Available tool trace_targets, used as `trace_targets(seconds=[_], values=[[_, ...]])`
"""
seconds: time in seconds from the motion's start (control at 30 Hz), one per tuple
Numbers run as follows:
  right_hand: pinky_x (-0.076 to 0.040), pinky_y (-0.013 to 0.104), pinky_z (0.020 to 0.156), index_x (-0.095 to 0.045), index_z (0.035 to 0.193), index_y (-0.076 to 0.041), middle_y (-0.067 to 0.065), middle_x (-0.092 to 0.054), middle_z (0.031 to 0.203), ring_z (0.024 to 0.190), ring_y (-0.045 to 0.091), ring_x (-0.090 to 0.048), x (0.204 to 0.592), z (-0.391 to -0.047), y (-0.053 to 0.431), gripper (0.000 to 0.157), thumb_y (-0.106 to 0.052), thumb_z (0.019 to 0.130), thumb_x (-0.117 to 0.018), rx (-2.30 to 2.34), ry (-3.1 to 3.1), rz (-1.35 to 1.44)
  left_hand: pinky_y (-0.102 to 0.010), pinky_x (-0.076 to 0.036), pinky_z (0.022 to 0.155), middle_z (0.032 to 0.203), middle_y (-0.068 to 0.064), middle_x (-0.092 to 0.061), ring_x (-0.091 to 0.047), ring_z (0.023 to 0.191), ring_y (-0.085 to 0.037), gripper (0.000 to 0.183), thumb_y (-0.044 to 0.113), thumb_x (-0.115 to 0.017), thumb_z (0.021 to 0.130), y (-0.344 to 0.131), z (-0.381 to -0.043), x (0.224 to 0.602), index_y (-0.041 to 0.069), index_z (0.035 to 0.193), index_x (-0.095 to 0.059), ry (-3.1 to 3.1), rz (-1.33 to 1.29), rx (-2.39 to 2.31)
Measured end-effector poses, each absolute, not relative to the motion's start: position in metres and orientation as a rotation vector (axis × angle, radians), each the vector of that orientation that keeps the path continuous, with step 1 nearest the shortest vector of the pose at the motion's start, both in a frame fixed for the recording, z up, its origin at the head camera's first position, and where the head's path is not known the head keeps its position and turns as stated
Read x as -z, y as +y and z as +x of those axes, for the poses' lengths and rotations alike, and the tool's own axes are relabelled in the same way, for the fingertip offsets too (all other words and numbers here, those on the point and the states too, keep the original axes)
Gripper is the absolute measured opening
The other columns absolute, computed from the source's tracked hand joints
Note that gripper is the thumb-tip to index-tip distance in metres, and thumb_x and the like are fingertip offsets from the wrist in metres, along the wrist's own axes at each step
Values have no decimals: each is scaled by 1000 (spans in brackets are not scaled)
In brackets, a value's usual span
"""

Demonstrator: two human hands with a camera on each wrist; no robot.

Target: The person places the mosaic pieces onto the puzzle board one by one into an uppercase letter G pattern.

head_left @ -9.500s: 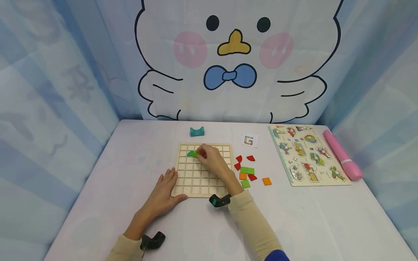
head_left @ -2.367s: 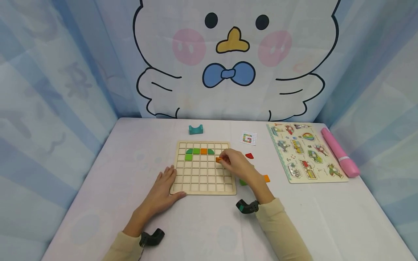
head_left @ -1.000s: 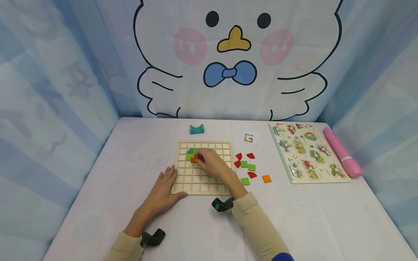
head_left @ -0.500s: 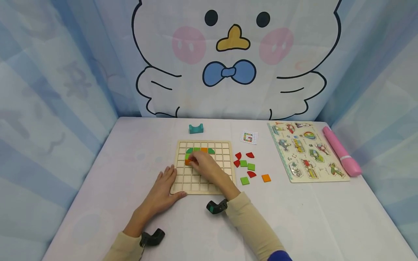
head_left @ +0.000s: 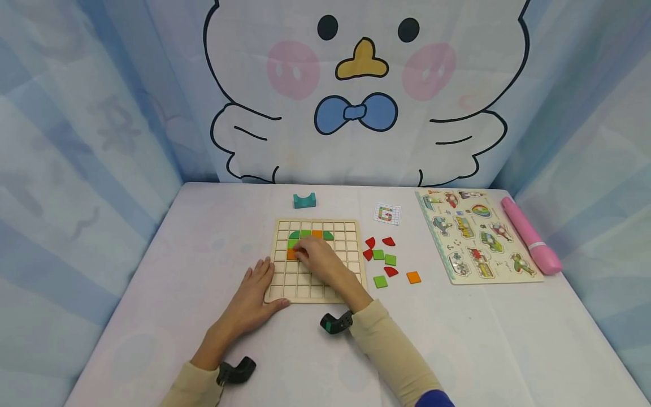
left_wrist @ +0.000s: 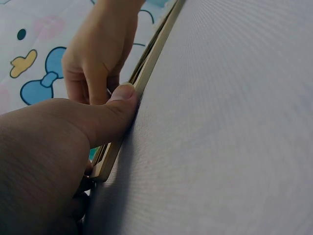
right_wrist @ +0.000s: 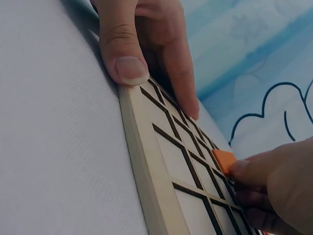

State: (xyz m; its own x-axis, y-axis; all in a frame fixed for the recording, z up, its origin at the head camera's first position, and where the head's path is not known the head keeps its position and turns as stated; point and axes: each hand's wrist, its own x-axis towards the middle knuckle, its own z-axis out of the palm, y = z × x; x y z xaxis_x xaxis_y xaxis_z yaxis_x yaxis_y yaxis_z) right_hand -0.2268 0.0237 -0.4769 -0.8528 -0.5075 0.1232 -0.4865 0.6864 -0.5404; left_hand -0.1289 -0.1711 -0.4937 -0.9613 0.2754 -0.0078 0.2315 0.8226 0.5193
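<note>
A wooden grid board (head_left: 313, 294) lies on the table. My right hand (head_left: 322, 261) pinches an orange square tile (head_left: 291, 254) at a cell on the board's left side, below a light green square (head_left: 293, 243); in the right wrist view the thumb is on the edge of the orange tile (right_wrist: 224, 162). Above, a row runs from a dark green quarter-circle (head_left: 294, 234) through a green square (head_left: 306, 233) and an orange square (head_left: 317, 234) to another dark green quarter-circle (head_left: 328, 235). My left hand (head_left: 254, 295) rests with fingers extended along the board's left edge, its thumb (left_wrist: 122, 93) on the front edge.
Right of the board lie several red quarter-circles (head_left: 389, 241), green squares (head_left: 380, 281) and an orange square (head_left: 414, 277). Behind are a small pattern card (head_left: 387, 214) and a teal block (head_left: 304, 200). Farther right are a picture puzzle board (head_left: 475, 237) and a pink stick (head_left: 529, 234).
Over these frames, green, orange and dark green pieces came onto the board. Most recently, my right hand brought the orange tile leftward to the cell below the green square. The left hand stayed put.
</note>
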Motion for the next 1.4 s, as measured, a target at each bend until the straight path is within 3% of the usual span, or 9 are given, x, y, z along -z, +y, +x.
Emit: trace_targets(seconds=[0.3,0.63,0.87,1.4], values=[[-57,30,84,-76,113,-8,5,-66,102,90,15,-62,479,-226,23,22,-18,101,-61,868,2876,-874,-59,-16,125,164,-23,-22,-17,154,-40,95,49,-69,91,-172,-129,496,-8,154,-26,2934,404,-811],[-56,33,96,-72,115,-9,5,-67,110,102,17,-65,477,-224,26,20,-19,100,-62,879,2881,-842,-59,-16,125,164,-23,-23,-17,155,-40,96,49,-70,90,-171,-129,499,-7,154,-26,2937,402,-813],[-57,32,91,-70,117,-7,5,-65,112,102,16,-64,471,-223,32,22,-19,100,-63,920,2889,-846,-59,-15,126,164,-23,-23,-17,155,-40,94,48,-69,91,-171,-130,498,-8,154,-27,2937,399,-806],[-55,33,96,-67,119,-8,4,-62,115,106,17,-58,452,-215,54,24,-19,98,-64,825,2925,-794,-59,-16,126,163,-24,-24,-18,154,-41,94,46,-71,90,-170,-129,494,-8,154,-27,2937,396,-827]])
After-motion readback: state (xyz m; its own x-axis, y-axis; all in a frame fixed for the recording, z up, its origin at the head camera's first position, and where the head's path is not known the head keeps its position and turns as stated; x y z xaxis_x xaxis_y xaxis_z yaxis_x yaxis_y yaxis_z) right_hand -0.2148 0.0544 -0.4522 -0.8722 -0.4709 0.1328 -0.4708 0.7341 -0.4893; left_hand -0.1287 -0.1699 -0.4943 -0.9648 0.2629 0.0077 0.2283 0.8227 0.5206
